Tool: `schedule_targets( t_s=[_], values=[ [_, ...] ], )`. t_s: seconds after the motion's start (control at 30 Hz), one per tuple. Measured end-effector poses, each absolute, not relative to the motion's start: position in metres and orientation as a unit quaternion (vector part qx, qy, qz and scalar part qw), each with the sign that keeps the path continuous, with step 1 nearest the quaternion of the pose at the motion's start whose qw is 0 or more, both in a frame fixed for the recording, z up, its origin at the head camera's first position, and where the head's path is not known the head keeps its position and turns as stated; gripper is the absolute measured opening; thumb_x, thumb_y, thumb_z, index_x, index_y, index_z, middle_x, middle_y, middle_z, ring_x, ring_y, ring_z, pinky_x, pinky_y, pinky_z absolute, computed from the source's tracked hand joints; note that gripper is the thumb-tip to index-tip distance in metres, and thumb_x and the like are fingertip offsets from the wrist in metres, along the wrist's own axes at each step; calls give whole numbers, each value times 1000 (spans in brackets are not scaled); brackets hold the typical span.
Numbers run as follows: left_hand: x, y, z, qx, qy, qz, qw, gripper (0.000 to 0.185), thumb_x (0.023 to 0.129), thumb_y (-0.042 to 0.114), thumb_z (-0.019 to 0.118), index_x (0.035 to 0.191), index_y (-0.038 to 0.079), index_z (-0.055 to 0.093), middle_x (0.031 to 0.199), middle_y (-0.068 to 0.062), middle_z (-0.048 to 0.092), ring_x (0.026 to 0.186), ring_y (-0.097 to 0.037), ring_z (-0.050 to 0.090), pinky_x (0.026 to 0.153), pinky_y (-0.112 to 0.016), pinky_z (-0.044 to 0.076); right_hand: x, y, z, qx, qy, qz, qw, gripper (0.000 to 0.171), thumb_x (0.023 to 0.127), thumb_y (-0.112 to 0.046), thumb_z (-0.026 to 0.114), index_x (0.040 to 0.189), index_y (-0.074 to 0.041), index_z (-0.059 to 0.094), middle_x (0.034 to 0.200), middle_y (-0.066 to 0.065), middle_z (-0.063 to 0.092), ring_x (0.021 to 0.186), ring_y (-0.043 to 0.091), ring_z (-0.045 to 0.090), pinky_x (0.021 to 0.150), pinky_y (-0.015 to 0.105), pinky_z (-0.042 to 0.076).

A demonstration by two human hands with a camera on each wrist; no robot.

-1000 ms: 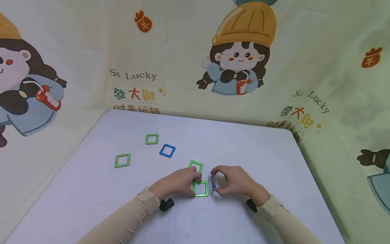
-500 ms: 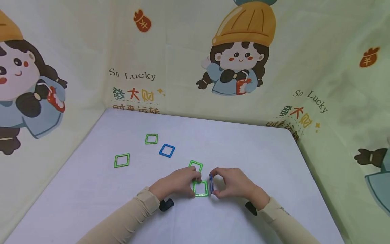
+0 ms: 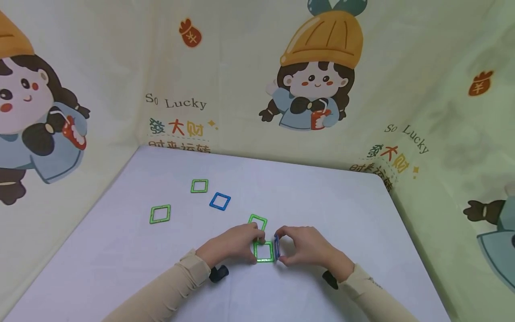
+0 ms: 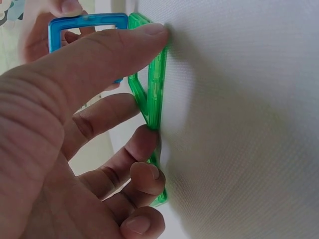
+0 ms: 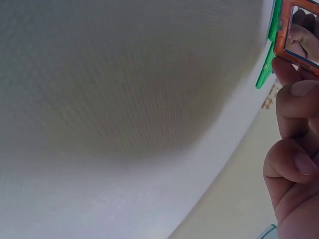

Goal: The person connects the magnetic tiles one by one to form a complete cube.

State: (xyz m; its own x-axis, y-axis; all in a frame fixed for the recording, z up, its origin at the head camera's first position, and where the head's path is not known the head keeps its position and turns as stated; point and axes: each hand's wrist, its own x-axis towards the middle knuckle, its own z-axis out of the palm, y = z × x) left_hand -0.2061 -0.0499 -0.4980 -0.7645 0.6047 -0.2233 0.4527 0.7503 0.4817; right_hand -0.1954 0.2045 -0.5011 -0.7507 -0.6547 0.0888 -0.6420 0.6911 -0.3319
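On the white surface (image 3: 120,250), the left hand (image 3: 231,243) presses a flat green tile (image 3: 263,252) down, its fingers curled along the tile's left edge and the thumb laid across its far side. The left wrist view shows those fingertips (image 4: 149,144) touching the green frame (image 4: 154,99), with the thumb stretched over its top. The right hand (image 3: 306,245) pinches a blue tile (image 3: 276,247) between thumb and fingers, so that grip is narrow and closed on the tile. The blue tile stands upright on its edge, touching the right side of the green tile. In the right wrist view the held frame (image 5: 298,35) looks orange-rimmed, with fingers (image 5: 294,99) curled below it.

A second green tile (image 3: 258,221) lies flat just beyond the green tile, touching or nearly touching its far edge; which, I cannot tell. Farther off and to the left of the green tile lies a flat blue square (image 3: 220,201), then a small green square (image 3: 199,186) past it, and another green square (image 3: 160,214) well apart at far left. A cartoon-printed cloth (image 3: 322,89) rises behind the surface.
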Motion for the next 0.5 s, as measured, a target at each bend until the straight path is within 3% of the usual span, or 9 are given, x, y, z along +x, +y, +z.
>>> schedule_targets(
  t_s=[0.4, 0.5],
  values=[
    [-202, -49, -497, 287, 918, 202, 184, 51, 73, 23, 95, 119, 25, 73, 104, 7, 55, 86, -9, 52, 75, -23, 46, -191, 198, -501, -329, 923, -192, 57, 51, 79, -39, 83, 124, -24, 63, 114, -15, 75, 94, 2, 67, 79, 27, 53],
    [-202, -50, -497, 285, 919, 202, 183, 51, 73, 23, 95, 119, 25, 73, 105, 7, 56, 86, -10, 53, 75, -24, 46, -191, 197, -500, -326, 924, -192, 59, 53, 79, -38, 83, 125, -25, 61, 114, -14, 75, 89, 2, 66, 76, 26, 52]
  ],
)
